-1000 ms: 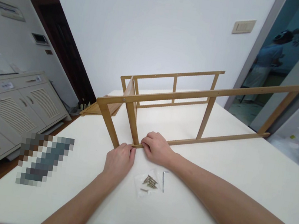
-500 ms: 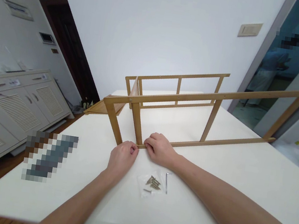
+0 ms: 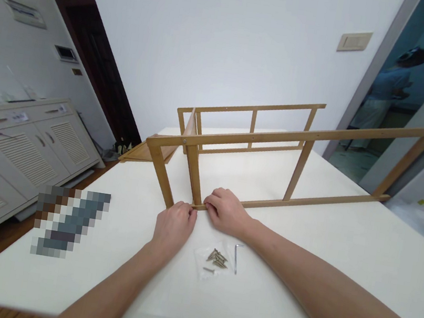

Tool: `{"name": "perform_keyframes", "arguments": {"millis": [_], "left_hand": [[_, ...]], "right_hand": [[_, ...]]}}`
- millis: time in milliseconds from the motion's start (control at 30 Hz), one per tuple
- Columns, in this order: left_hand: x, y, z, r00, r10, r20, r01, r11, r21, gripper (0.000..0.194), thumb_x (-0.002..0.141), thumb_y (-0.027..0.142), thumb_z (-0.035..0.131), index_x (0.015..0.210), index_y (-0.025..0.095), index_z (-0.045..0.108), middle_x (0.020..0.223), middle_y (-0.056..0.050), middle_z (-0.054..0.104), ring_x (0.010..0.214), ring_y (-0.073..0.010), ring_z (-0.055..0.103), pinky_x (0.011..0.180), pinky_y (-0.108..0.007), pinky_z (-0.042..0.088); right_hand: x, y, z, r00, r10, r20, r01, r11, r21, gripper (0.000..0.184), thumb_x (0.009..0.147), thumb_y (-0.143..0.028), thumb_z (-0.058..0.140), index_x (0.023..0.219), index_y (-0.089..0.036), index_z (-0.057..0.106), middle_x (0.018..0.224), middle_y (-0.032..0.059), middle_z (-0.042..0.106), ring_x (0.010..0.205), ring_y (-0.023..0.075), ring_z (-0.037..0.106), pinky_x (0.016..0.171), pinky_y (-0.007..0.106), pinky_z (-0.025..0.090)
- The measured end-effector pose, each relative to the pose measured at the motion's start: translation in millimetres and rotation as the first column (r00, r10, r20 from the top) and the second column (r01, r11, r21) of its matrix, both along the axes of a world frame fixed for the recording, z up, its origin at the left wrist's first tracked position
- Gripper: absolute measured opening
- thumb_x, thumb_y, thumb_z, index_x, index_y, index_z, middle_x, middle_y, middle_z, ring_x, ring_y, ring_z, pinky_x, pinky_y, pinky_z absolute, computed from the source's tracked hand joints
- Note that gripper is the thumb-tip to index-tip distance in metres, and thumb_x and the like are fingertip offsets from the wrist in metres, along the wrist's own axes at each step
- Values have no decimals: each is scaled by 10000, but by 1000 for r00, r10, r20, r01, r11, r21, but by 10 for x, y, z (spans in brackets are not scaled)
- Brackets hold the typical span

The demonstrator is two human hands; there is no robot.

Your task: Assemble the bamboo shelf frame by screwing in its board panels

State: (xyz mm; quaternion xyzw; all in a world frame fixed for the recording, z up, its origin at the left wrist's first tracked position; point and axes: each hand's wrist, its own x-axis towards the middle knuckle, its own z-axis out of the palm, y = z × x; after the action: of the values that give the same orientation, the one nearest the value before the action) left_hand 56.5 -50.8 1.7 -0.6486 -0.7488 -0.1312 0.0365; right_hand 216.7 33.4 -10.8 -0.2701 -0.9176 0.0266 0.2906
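A wooden frame (image 3: 253, 136) of light slats lies on its side on the table, with two ladder-like sides joined by a panel near its left end. My right hand (image 3: 227, 212) is closed round the lower rail of the nearer side, just right of an upright. Left of that upright, my left hand (image 3: 175, 226) is closed in a pinch at the same rail; whatever sits between its fingertips is hidden. In front of my hands, several screws (image 3: 219, 258) lie on a clear plastic bag (image 3: 203, 258). Beside them rests a hex key (image 3: 236, 259).
The white table (image 3: 295, 294) carries all of this. Loose wooden panels (image 3: 145, 150) lie at its far left edge, and a blurred-out item (image 3: 75, 223) lies at the left. A white wall stands behind. A person (image 3: 389, 90) is beyond the doorway at the right.
The fingers of my left hand have turned slightly at the rail, with the thumb now nearer the joint. My right hand and the frame have stayed in place.
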Motion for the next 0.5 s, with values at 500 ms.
{"name": "perform_keyframes", "arguments": {"millis": [500], "left_hand": [[-184,-25,66,986,-9,166,-21,984,179,171,917,275,512,882,218,669,827,-5,706,746,-154,631,672,-256,418]], "right_hand": [[5,-47,44,999,38,-4,-37,988,150,190,946,-191,470,913,-161,655,863,84,590,818,202,482,739,333,341]]}}
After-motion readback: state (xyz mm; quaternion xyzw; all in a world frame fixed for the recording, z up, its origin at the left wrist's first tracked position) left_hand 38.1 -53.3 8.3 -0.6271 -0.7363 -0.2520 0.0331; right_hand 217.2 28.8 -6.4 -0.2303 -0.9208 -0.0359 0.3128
